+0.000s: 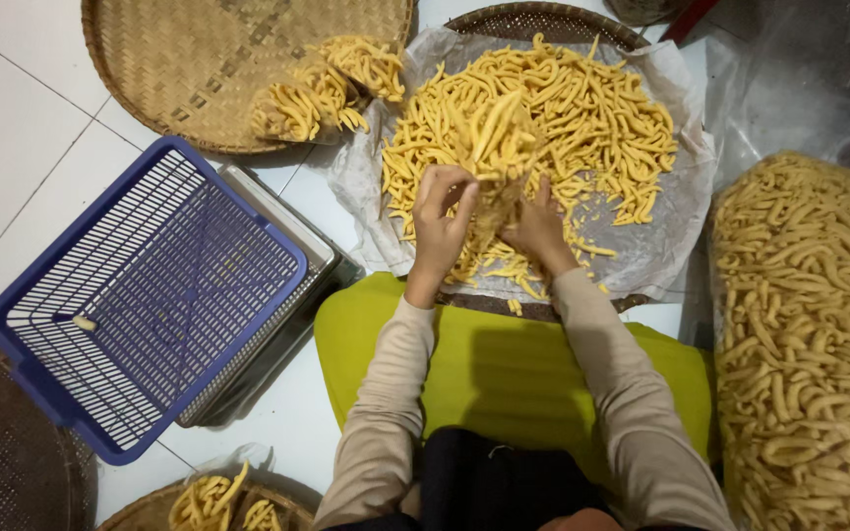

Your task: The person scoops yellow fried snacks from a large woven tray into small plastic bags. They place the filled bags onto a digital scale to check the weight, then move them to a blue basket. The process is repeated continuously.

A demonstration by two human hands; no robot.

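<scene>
At the far left a dark woven tray (2, 433) sits on the white tiled floor (22, 118), and beside it a blue plastic basket (150, 295) rests tilted on a metal box (287, 221), with one stray snack stick inside. Above, a round bamboo tray (179, 59) carries two filled clear bags (327, 88) of yellow snack sticks; another tray at the bottom edge (150, 511) shows a few more.

In the middle, the left hand (440, 221) is closed around the side of a small clear bag of sticks (494, 147), fingers curled on the plastic. The right hand (538, 226) grips the same bag from the other side (its fingers are partly hidden, but it plainly holds the bag). The bag is raised just above the loose pile of sticks (582, 128) on a paper-lined tray (671, 246).

At the right stands a big clear sack (809, 344), packed with sticks.

Judging by this, only a few small bags are filled, while the pile and sack remain.
</scene>
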